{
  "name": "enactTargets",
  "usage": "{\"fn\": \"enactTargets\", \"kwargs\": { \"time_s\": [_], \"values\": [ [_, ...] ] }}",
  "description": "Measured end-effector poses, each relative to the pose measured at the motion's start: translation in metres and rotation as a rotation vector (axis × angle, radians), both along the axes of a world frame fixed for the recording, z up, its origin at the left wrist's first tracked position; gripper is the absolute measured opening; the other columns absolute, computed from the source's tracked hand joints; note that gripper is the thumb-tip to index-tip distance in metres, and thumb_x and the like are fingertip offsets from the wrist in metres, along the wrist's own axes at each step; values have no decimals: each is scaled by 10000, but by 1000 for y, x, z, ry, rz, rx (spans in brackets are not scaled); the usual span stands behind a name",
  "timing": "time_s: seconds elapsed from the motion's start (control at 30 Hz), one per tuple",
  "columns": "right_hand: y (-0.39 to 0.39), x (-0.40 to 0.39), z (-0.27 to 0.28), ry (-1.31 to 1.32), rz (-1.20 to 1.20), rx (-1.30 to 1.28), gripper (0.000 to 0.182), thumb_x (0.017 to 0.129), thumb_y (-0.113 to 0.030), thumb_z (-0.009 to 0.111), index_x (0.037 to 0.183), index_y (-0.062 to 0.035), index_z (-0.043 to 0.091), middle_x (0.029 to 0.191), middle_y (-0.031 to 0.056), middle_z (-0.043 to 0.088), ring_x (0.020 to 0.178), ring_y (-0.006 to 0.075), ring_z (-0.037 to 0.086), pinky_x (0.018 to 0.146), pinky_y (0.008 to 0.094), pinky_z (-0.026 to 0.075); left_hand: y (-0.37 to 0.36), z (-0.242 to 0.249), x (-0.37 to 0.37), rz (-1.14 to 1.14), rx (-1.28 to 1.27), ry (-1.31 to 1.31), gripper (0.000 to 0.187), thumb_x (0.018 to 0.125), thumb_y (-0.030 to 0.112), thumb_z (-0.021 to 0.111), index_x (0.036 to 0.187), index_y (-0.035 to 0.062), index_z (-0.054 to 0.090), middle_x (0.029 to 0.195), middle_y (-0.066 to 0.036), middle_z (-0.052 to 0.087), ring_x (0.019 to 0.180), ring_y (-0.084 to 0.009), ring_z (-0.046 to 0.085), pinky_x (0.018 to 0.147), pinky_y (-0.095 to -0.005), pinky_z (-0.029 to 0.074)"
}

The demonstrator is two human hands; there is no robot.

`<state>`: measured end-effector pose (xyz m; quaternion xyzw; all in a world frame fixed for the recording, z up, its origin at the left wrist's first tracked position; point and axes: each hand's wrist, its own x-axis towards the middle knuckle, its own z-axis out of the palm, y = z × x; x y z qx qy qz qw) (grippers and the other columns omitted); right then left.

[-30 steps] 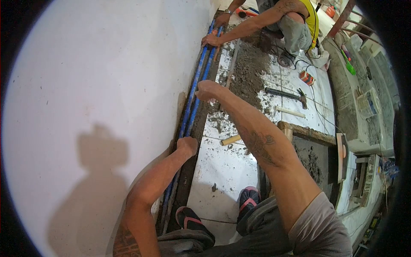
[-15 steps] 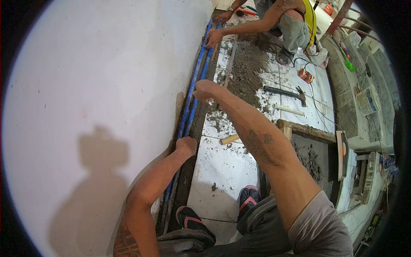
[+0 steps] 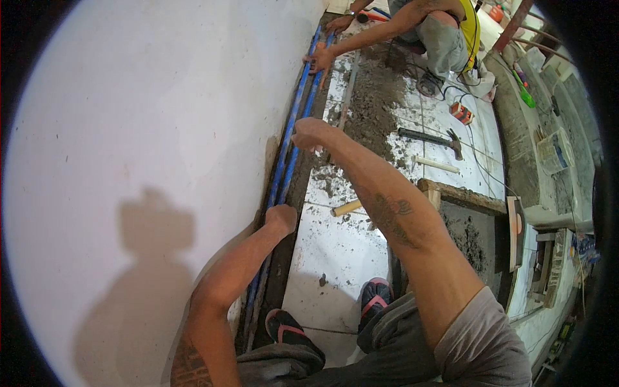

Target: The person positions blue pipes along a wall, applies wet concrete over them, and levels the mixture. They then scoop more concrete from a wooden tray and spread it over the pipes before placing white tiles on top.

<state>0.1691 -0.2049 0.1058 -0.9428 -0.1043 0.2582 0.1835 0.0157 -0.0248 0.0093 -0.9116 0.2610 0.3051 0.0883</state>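
Note:
Two blue pipes [image 3: 293,129] run side by side in a dirt-lined channel at the foot of the white wall [image 3: 161,97]. My left hand [image 3: 281,220] is closed on the pipes near the lower part of the channel, its fingertips hidden behind the knuckles. Farther up, my right hand [image 3: 311,135] is closed at the blue pipes, with its fingers curled down beside them. Beyond it, a co-worker's hands [image 3: 321,58] touch the upper stretch of the same pipes.
A crouching co-worker [image 3: 445,39] is at the top. On the tiles lie a hammer [image 3: 432,137], a white strip [image 3: 437,164], a yellowish tube [image 3: 346,208] and a red box [image 3: 461,113]. A wooden-edged mortar box [image 3: 467,197] stands at right.
The co-worker's nearer hand has shifted slightly, its fingers now spread more over the pipes. My own hands have hardly moved.

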Motion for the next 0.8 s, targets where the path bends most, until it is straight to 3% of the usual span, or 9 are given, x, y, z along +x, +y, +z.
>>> {"fn": "enactTargets", "kwargs": {
  "time_s": [0.23,0.33,0.63,0.73,0.8],
  "values": [
    [-1,-6,3,9,-56,74,247,801,-183,631,801,57,690,782,173,702,652,259,693,562,391,572,1,-7,-1,-25,13,-17,173,841,167,624,888,70,760,949,-170,725,893,-302,716,708,-400,577],
    [1,-8,12,19,-50,-35,237,823,-169,609,821,54,689,784,174,701,650,257,692,563,395,569,2,-5,-2,-31,-13,-43,170,844,165,624,883,73,761,952,-169,725,891,-299,716,702,-398,576],
    [6,2,-5,26,-132,9,261,839,-176,602,698,38,651,674,150,658,590,246,665,540,385,548,1,-2,-3,-50,25,-45,161,844,167,627,869,89,765,924,-157,729,884,-295,717,671,-397,578],
    [4,6,-12,-38,41,-49,240,816,-179,623,736,42,672,696,162,675,603,258,676,543,395,553,2,-5,-3,-44,-18,-64,162,849,160,621,849,87,766,916,-150,732,881,-290,719,654,-405,578],
    [-1,3,-11,-44,23,6,235,802,-187,631,764,39,688,714,171,686,614,268,683,544,403,555,3,-7,0,-8,13,-103,163,857,153,611,868,79,756,926,-146,733,870,-288,721,650,-409,581]
  ]
}}
